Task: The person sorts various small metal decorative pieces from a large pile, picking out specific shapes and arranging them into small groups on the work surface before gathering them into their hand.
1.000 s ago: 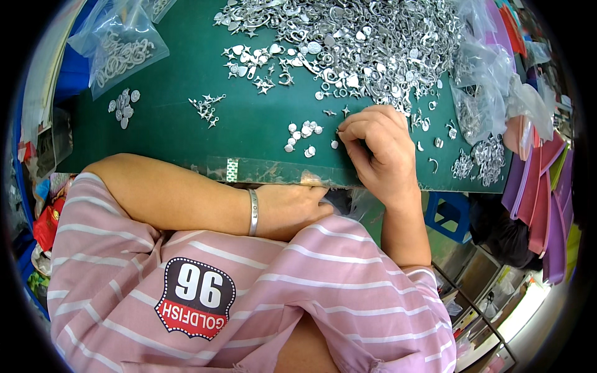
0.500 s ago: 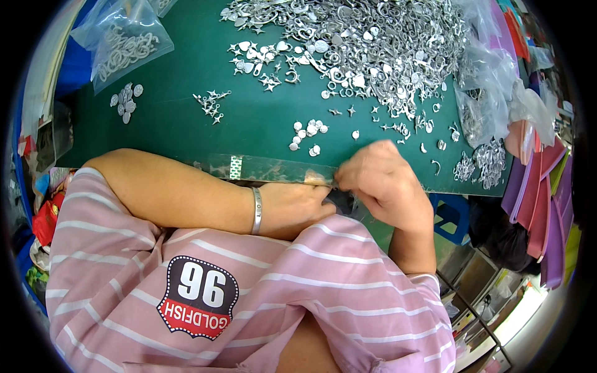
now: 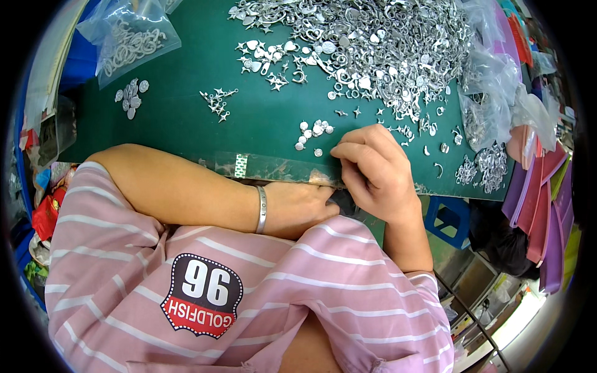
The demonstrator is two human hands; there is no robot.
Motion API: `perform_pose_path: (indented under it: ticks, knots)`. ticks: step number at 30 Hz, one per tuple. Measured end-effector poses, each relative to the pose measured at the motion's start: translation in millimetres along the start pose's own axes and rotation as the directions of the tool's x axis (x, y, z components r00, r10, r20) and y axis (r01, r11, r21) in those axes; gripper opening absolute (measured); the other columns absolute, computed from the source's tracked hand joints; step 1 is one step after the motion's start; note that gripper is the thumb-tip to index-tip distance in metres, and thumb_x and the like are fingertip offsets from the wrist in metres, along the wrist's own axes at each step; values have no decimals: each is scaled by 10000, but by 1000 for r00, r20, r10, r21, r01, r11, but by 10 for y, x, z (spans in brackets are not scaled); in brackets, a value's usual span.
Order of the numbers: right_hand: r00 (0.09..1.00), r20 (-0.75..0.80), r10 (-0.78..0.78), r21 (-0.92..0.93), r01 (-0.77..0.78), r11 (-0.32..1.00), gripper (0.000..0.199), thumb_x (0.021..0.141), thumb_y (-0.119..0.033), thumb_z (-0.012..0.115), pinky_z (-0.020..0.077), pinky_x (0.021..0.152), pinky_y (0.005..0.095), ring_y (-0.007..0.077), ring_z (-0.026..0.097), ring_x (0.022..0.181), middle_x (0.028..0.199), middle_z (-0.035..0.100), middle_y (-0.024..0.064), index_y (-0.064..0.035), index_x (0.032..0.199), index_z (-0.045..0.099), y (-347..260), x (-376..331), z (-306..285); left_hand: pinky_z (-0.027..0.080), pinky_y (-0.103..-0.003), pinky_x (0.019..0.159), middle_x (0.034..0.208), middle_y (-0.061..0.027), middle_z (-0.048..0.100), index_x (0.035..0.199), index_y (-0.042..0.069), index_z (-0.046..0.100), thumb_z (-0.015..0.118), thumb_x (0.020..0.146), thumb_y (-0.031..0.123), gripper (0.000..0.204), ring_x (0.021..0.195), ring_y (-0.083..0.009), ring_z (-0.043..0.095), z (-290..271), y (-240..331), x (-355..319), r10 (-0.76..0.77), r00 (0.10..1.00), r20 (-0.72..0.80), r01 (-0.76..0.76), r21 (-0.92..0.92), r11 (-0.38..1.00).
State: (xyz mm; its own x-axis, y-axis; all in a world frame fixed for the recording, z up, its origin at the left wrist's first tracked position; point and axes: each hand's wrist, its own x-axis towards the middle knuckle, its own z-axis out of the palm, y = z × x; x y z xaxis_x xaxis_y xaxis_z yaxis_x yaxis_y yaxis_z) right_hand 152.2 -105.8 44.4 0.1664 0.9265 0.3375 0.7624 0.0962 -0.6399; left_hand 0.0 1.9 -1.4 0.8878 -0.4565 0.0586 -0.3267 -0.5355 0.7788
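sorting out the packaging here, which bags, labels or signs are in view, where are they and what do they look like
Clear plastic bag: far left of the green table, crumpled, holding silver rings.
Clear plastic bags: right table edge, crumpled, with small silver parts.
Shirt patch: front of the pink striped shirt, shield shape, black, red and white.
Small green-and-white checked label: near table edge, by the left forearm.
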Motion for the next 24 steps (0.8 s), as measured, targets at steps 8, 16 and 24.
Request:
perform_pose_path:
  ticks: [8,16,24]
  knots:
    - [997,75,1,-90,5,996,293,670,62,701,435,644,356,266,554,725,853,588,94,-4,952,662,-78,10,73,445,-465,947,1155,-300,533,1075,-9,584,597,813,207,340,1107,-417,529,39,-49,20,6,996,91,7,-142,990]
    - [993,114,43,-90,-32,995,244,663,78,695,449,634,350,270,570,729,842,596,99,-6,890,667,-67,-84,-107,507,-408,823,1032,-264,549,988,8,587,589,790,193,270,931,-387,609,-74,27,23,-16,997,70,17,-22,1000]
    - [995,88,53,-21,-51,998,241,691,94,688,471,626,345,277,574,732,826,590,114,1,913,680,-100,-69,-53,520,-398,747,959,-243,552,925,19,576,581,795,191,215,854,-357,619,-6,-15,14,76,996,-40,-74,56,996]
